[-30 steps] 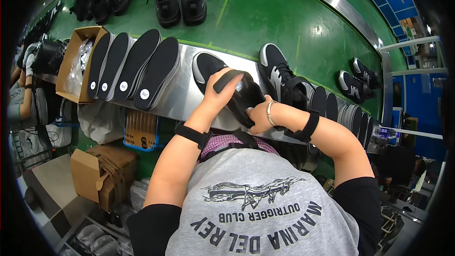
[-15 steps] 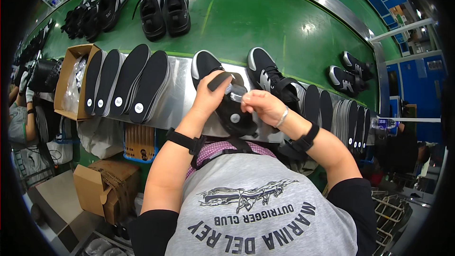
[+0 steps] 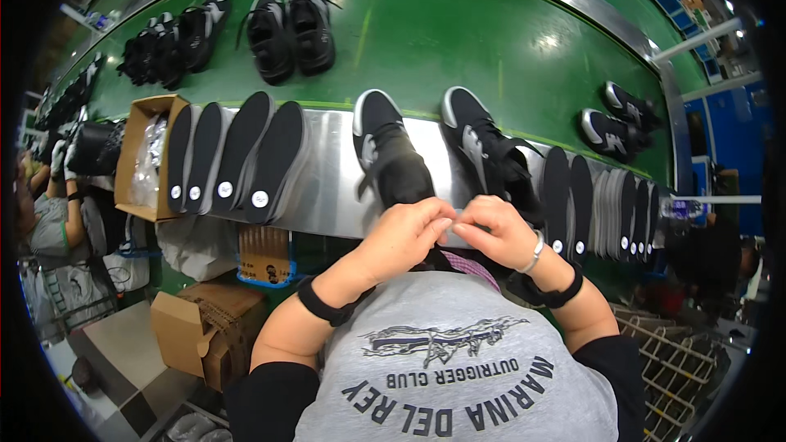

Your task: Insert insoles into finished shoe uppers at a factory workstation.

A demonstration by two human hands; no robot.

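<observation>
My left hand [image 3: 410,235] and my right hand [image 3: 498,232] meet in front of my chest, fingers pinched close together. A sliver of clear plastic [image 3: 464,214] shows between the fingertips; the rest of it is hidden. Just beyond my left hand lies a black shoe [image 3: 385,135] with a silver toe, its heel end towards me. Its mate, another black shoe [image 3: 483,135] with laces and a strap hanging loose, lies to the right, past my right hand. Neither hand grips a shoe.
Stacks of black insoles [image 3: 278,164] with white round stickers stand left, beside a carton [image 3: 127,168] of clear plastic packets. More insoles [image 3: 556,188] stand right. Finished-looking shoes [image 3: 311,29] sit on the green belt [image 3: 426,16]. A person's gloved hand [image 3: 57,155] is at far left.
Both hands have drawn back towards my chest with the clear plastic. My left hand has let go of the near left shoe, which now rests on the metal edge.
</observation>
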